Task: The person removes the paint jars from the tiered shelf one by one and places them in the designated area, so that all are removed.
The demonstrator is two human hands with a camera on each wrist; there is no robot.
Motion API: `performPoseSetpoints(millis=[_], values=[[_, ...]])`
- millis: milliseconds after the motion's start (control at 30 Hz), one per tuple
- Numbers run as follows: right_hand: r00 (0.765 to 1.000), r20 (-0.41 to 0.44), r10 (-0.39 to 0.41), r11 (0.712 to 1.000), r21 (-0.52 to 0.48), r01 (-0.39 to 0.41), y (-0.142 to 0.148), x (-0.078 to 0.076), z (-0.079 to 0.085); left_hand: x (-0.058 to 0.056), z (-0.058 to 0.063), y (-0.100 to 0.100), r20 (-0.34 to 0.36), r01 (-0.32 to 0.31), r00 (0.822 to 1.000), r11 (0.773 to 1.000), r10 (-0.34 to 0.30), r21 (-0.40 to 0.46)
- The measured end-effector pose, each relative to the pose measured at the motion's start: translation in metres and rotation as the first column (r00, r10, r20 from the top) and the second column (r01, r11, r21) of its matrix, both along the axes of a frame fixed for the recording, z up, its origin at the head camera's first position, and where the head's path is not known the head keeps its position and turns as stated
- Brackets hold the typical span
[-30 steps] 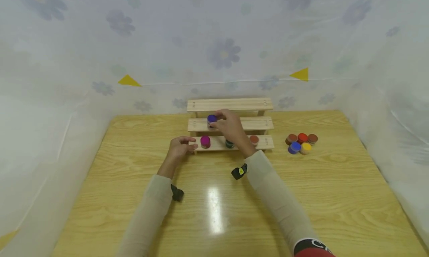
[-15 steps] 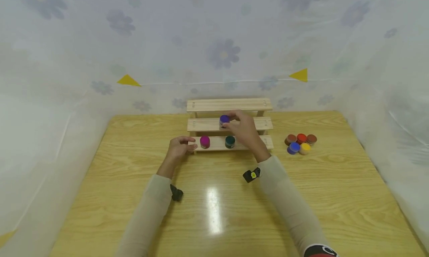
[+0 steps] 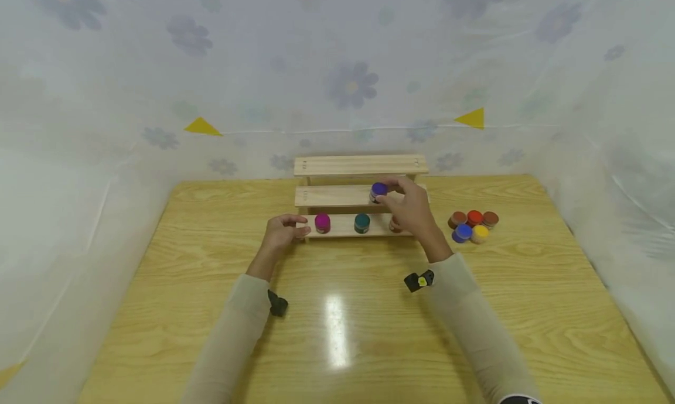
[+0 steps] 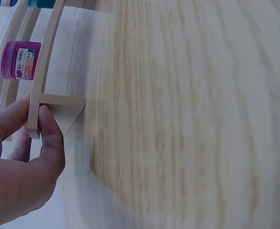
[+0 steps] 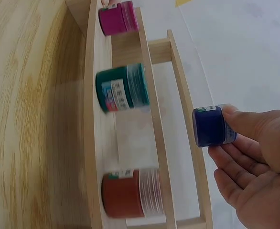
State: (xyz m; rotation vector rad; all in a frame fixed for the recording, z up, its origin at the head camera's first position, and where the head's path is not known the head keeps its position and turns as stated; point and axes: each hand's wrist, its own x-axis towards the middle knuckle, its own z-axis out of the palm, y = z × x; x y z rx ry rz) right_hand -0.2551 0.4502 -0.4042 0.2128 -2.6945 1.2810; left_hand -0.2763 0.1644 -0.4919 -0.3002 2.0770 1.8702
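Note:
A three-step wooden rack (image 3: 337, 196) stands at the back of the table. My left hand (image 3: 282, 231) grips the left end of its lowest step, thumb and fingers on either side of the board in the left wrist view. My right hand (image 3: 413, 208) pinches a dark blue paint jar (image 5: 211, 126) between thumb and fingers, over the right part of the middle step. The lowest step bears a magenta paint jar (image 3: 323, 223), a teal paint jar (image 3: 362, 223) and a brown paint jar (image 5: 130, 193), which my right hand partly covers in the head view.
Right of the rack, several paint jars stand grouped on the wooden table (image 3: 337, 298): a red jar (image 3: 474, 218), a blue jar (image 3: 462, 233), a yellow jar (image 3: 480, 234) and brown ones. A flower-patterned sheet (image 3: 253, 70) hangs behind the table.
My right hand has carried the dark blue paint jar rightward along the middle step, uncovering the teal jar and partly covering the brown one. My left hand has stayed on the rack's end.

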Motion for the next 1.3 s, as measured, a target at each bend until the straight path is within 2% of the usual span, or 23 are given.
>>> performPoseSetpoints(millis=[167,467,700,1000,1300], values=[[0.999,-0.046,-0.027,1.0,-0.008,0.027,0.015,0.004,-0.003,0.001,0.001,0.0,0.003,0.005,1.0,1.0,-0.005,0.0],[0.995,-0.053,-0.08,0.997,-0.004,0.08,0.041,0.014,-0.007,0.002,0.003,-0.001,0.002,0.022,1.0,1.0,-0.022,0.021],[0.99,-0.087,-0.115,0.991,0.052,0.12,0.06,0.022,-0.007,0.002,0.003,-0.003,-0.002,0.025,1.0,0.999,-0.025,0.02],[0.982,-0.066,-0.176,0.976,0.115,0.183,0.087,0.033,-0.006,0.001,0.0,-0.004,-0.013,0.022,1.0,1.0,-0.021,0.021],[0.964,0.011,-0.265,0.963,0.053,0.264,0.104,0.046,-0.005,0.002,0.002,-0.004,-0.004,0.016,1.0,1.0,-0.016,0.009]])
